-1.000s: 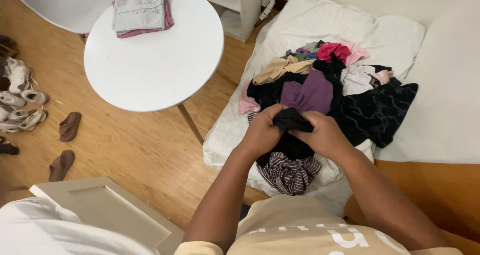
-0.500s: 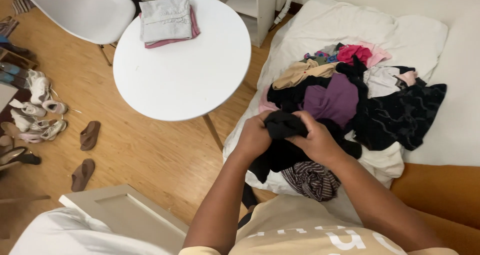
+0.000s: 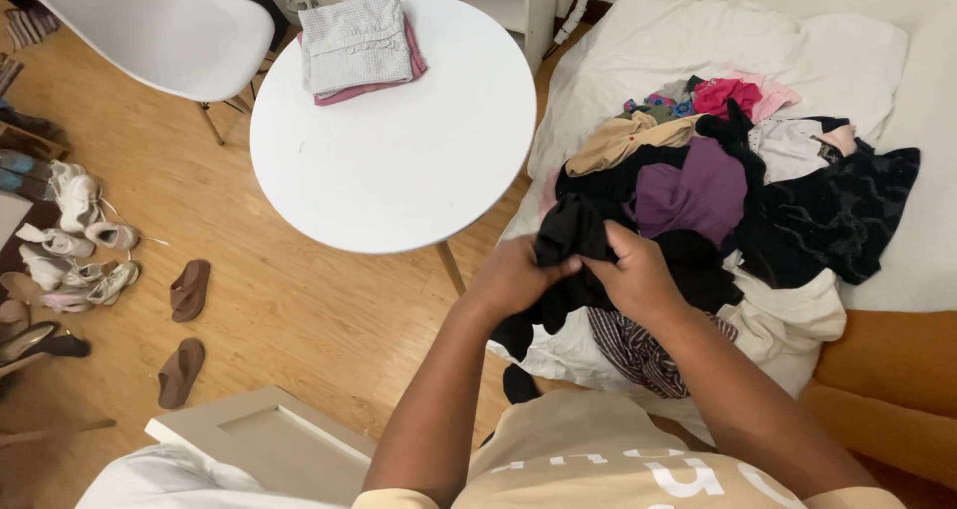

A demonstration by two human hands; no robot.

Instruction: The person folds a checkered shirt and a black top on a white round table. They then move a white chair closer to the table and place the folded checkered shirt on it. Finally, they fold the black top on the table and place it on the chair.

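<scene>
Beside the round table's (image 3: 399, 170) edge, both hands grip a black garment (image 3: 568, 235).

A warm wooden floor (image 3: 299, 320) ran under a round white table (image 3: 399, 160) and a white shell chair (image 3: 150, 25), with shoes and brown sandals (image 3: 184, 290) scattered along one side and a white-sheeted bed (image 3: 797, 30) opposite, above an orange base (image 3: 887, 369).

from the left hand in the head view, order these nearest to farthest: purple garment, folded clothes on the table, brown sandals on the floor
From the left hand:
1. purple garment, to its right in the pile on the bed
2. folded clothes, at the far edge of the round white table
3. brown sandals, far to its left on the wooden floor
</scene>
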